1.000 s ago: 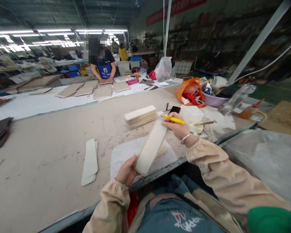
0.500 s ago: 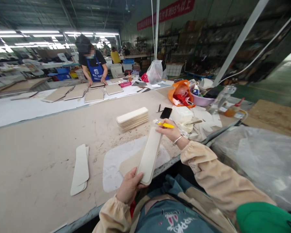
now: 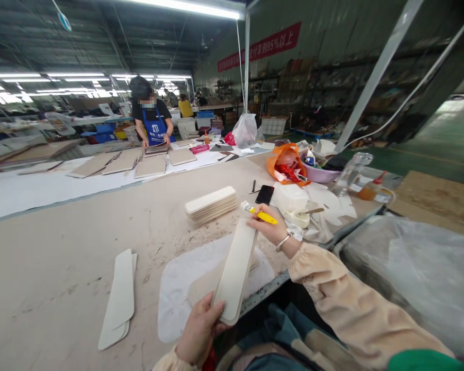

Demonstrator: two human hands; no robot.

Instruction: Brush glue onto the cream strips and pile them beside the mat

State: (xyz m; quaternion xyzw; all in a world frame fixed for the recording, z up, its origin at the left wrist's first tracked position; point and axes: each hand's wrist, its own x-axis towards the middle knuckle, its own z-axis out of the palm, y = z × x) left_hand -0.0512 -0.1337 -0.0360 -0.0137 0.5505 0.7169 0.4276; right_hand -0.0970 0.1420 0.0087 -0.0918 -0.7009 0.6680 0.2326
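L hand (image 3: 199, 329) nearer, R hand (image 3: 274, 226) fwd

Looks from the wearer's head, forward and down, across the broad beige flat-topped worktable (image 3: 62, 247). Sits close above the bare left hand (image 3: 200, 327) and bare right hand (image 3: 272, 226), both below mid-height. Reaches, far off at the top, to the long red banner with pale characters (image 3: 271, 45).

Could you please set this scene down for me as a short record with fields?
Left hand: holds the near end of a long pale panel
Right hand: holds a yellow-handled brush at the panel's far end
Stack of panels: on the table, beyond the held one
Loose strips: overlapping, left of the white sheet
Right side: black phone, orange bag
Farther back: co-worker in a blue apron
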